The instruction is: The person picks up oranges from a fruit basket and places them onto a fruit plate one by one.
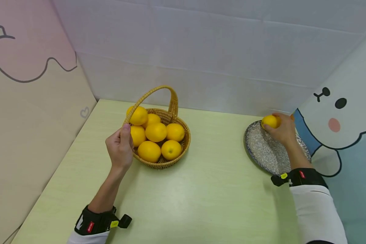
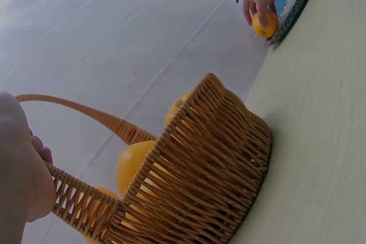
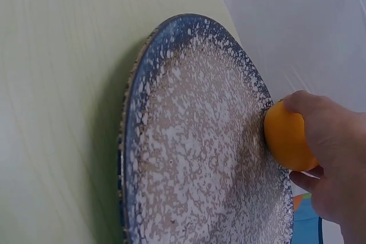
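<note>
My left hand point(image 1: 120, 146) grips the handle of a wicker basket point(image 1: 186, 135) at its left side, thumb on top. Several yellow-orange fruits, which look like oranges or lemons, fill the basket; one orange point(image 1: 156, 132) lies in the middle of the pile. On the right, my right hand point(image 1: 284, 130) holds another orange point(image 1: 269, 121) between thumb and fingers, over the far edge of a speckled plate point(image 1: 262, 152). In the right wrist view that orange point(image 3: 286, 135) is at the plate's blue rim; whether it rests on the plate I cannot tell.
The pale table point(image 1: 213, 189) stretches between basket and plate. A white wall sheet point(image 1: 201, 51) rises behind its back edge. Printed panels stand on both sides, the right one with a cartoon animal point(image 1: 338, 112) close to the plate.
</note>
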`<state>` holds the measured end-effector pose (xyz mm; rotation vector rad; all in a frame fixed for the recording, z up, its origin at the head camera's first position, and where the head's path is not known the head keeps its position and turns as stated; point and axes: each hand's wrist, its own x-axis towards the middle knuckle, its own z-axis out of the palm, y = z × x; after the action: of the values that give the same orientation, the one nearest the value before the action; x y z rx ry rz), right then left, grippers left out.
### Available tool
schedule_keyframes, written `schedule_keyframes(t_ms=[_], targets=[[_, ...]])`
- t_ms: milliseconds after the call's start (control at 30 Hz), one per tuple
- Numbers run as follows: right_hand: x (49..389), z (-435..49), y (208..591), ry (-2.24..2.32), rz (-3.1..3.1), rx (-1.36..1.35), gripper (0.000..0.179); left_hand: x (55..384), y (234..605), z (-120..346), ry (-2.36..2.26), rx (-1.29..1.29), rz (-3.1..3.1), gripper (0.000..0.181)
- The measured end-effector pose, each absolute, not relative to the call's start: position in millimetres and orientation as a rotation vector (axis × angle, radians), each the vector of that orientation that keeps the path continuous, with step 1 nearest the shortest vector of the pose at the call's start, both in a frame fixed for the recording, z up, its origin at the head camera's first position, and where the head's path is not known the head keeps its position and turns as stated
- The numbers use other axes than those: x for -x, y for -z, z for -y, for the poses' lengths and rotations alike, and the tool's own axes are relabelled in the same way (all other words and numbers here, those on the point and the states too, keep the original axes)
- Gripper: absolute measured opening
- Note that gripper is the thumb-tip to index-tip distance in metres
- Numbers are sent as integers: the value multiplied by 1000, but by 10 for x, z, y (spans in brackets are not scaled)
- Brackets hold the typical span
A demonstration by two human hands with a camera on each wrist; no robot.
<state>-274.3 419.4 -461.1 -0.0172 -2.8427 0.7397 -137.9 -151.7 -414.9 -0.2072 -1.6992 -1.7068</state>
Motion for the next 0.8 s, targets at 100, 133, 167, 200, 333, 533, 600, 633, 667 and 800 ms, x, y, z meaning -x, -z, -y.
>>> schedule_keyframes(t_ms=[100, 133, 167, 200, 333, 533, 600, 633, 667, 800], targets=[[2734, -4194, 4603, -720, 2839, -7, 68, 1380, 4151, 1516, 1716, 214, 1693, 57], [2730, -4193, 4596, -715, 2841, -14, 68, 1379, 4148, 1517, 1720, 215, 1693, 57], [2725, -4191, 4590, -713, 2843, -20, 68, 1379, 4149, 1517, 1721, 215, 1693, 57], [2719, -4187, 4582, -713, 2845, -25, 68, 1378, 4149, 1517, 1722, 216, 1692, 57], [2703, -4185, 4554, -695, 2873, -43, 70, 1375, 4145, 1522, 1715, 216, 1699, 57], [2697, -4198, 4539, -687, 2912, -74, 71, 1385, 4160, 1539, 1717, 214, 1702, 58], [2693, -4201, 4539, -683, 2920, -78, 71, 1384, 4165, 1539, 1719, 215, 1699, 58], [2692, -4203, 4540, -682, 2922, -83, 71, 1383, 4164, 1537, 1718, 216, 1699, 58], [2690, -4204, 4540, -680, 2925, -90, 71, 1380, 4161, 1534, 1717, 217, 1700, 58], [2678, -4208, 4540, -675, 2935, -124, 68, 1373, 4147, 1531, 1719, 224, 1698, 58]])
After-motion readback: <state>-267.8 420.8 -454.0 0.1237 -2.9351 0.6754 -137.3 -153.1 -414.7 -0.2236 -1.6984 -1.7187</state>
